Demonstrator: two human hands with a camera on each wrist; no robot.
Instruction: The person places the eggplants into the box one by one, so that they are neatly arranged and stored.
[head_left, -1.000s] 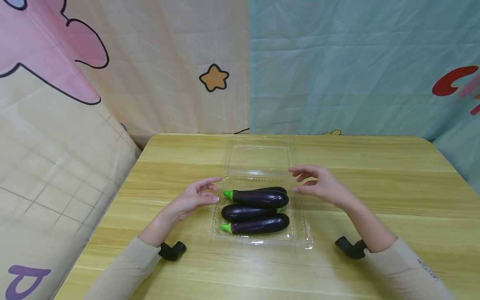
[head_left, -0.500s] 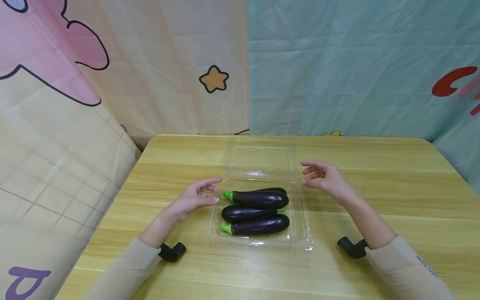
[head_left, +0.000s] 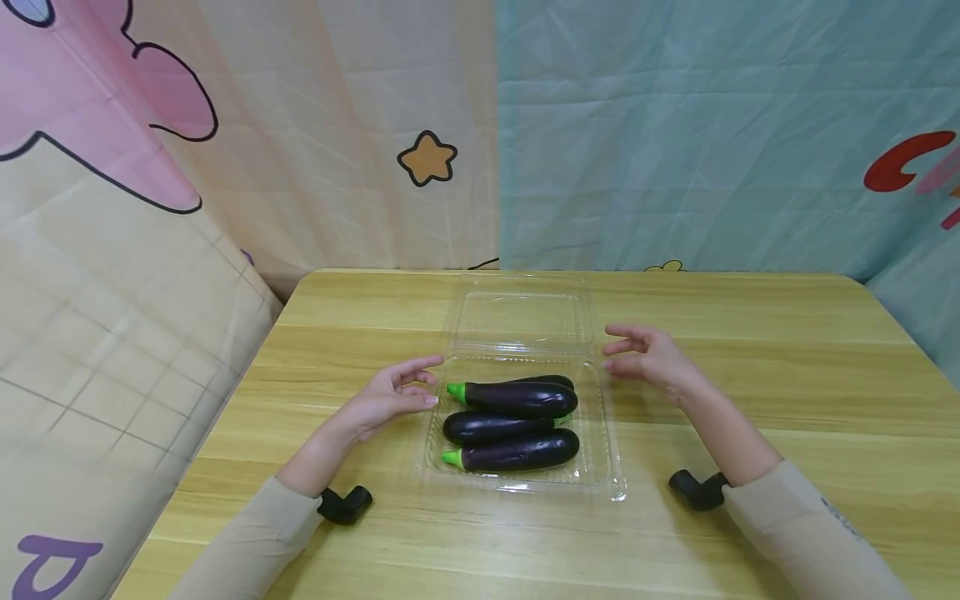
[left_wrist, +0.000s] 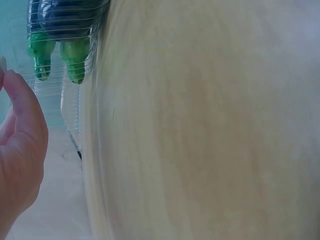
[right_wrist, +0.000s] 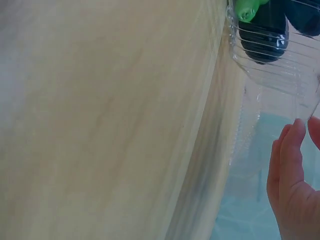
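Several eggplants with dark purple skins lie in a clear plastic clamshell box, some stems pointing left. Its see-through lid is folded back, away from the person. My left hand is beside the box's left edge, fingers loosely bent and apart from the thumb. Beyond the right edge, my right hand hovers with relaxed fingers, holding no eggplant. In the left wrist view green stems show through the box wall; the right wrist view shows the fingers near the rim. Whether either hand touches the rim, I cannot tell.
The box stands on a wooden table. Printed curtains hang behind the table and to its left. Black wrist-camera mounts stick out from both sleeves.
My right hand has moved to the right, off the box's far right side, and its forearm has shifted slightly. The left hand, box and eggplants look the same.
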